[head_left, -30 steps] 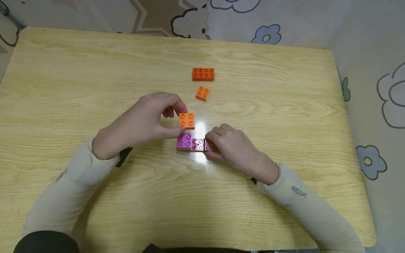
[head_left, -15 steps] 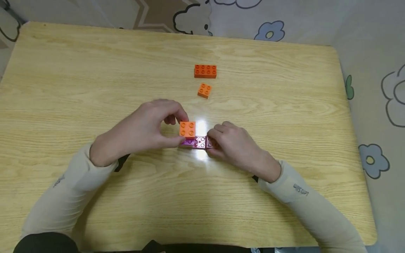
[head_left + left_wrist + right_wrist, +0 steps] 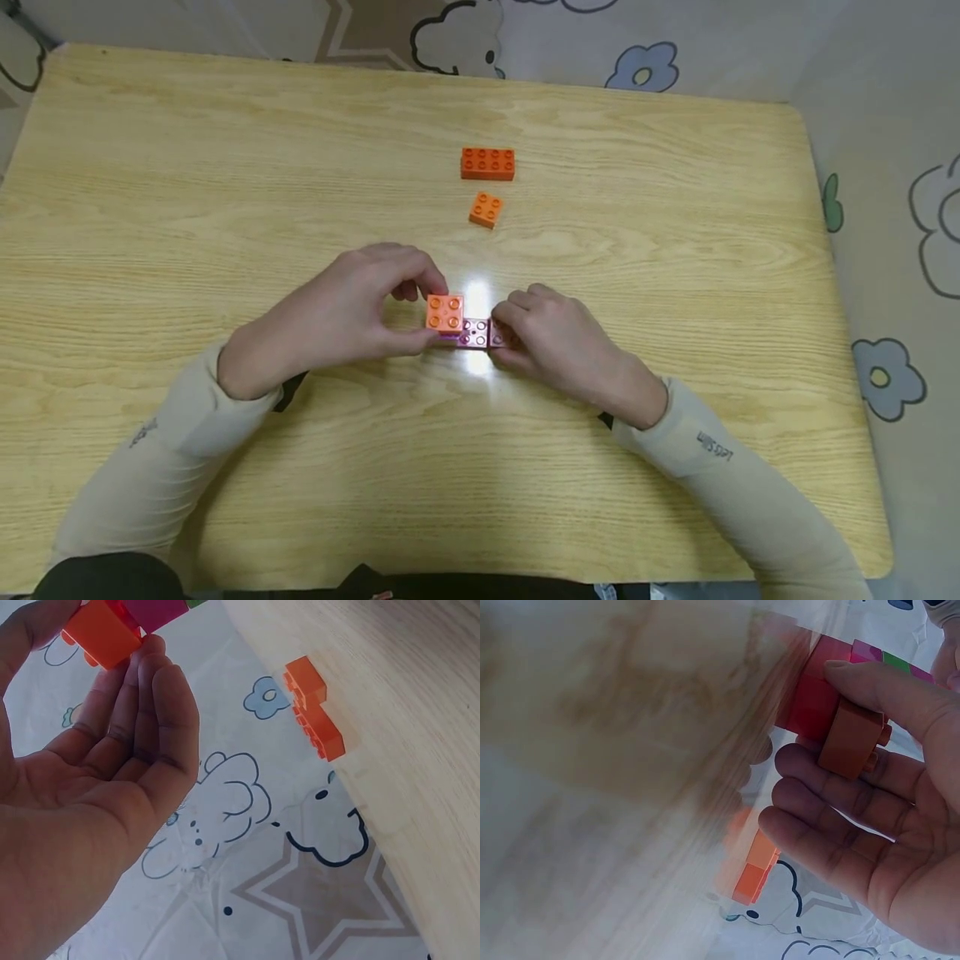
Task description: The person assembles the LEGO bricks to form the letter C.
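Observation:
My left hand (image 3: 337, 317) pinches a square orange toy brick (image 3: 445, 313) between thumb and fingers. That brick sits over the purple brick at the left end of a joined set of toy bricks, covering nearly all of it; in the left wrist view a magenta brick (image 3: 157, 611) adjoins it. My right hand (image 3: 566, 354) holds the set's right end, hiding much of it next to a pink square brick (image 3: 473, 333). In the right wrist view, thumb and fingers grip around a red brick (image 3: 814, 701) and a brownish-orange brick (image 3: 849, 739); a green brick (image 3: 896, 661) shows beyond.
Farther back on the wooden table (image 3: 225, 167) lie a small orange brick (image 3: 486, 209) and a longer red-orange brick (image 3: 487, 164). A patterned wall (image 3: 885, 250) borders the table's back and right side.
My left hand has brought the orange brick toward me, over the purple brick, which is now mostly covered. My right hand keeps its grip on the right end of the set.

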Motion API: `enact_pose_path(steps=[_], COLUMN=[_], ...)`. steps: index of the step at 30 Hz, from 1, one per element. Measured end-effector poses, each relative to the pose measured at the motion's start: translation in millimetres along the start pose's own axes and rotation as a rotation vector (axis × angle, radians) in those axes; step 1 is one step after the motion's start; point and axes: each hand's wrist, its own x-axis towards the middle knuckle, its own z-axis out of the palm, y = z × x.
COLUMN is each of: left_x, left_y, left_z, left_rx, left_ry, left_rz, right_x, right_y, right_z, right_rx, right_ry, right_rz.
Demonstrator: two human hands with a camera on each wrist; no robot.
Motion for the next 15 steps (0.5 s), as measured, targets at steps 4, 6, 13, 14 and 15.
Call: enact_pose_path(steps=[4, 6, 13, 14, 15], left_x=[-0.6, -1.0, -2.5, -2.7, -2.9], left_y=[-0.2, -0.4, -2.5, -2.9, -3.4], left_z=[1.3, 2.0, 5.9, 6.8, 7.7], left_rx=[0.008, 0.018, 0.050, 0.058, 0.069], left_ry=[0.005, 0.007, 0.047, 0.056, 0.066], left_rz=[0.018, 0.024, 0.094, 0.113, 0.133], right_x=[-0.1, 0.0, 0.2, 0.2, 0.2], right_y=[0.7, 1.0, -0.1, -0.1, 0.1], right_z=[0.5, 0.7, -0.9, -0.8, -0.4], right_rx=[-0.001, -0.002, -0.002, -0.003, -0.004], right_ry=[0.005, 0.008, 0.009, 0.009, 0.009], right_rz=[-0.004, -0.007, -0.010, -0.009, -0.008])
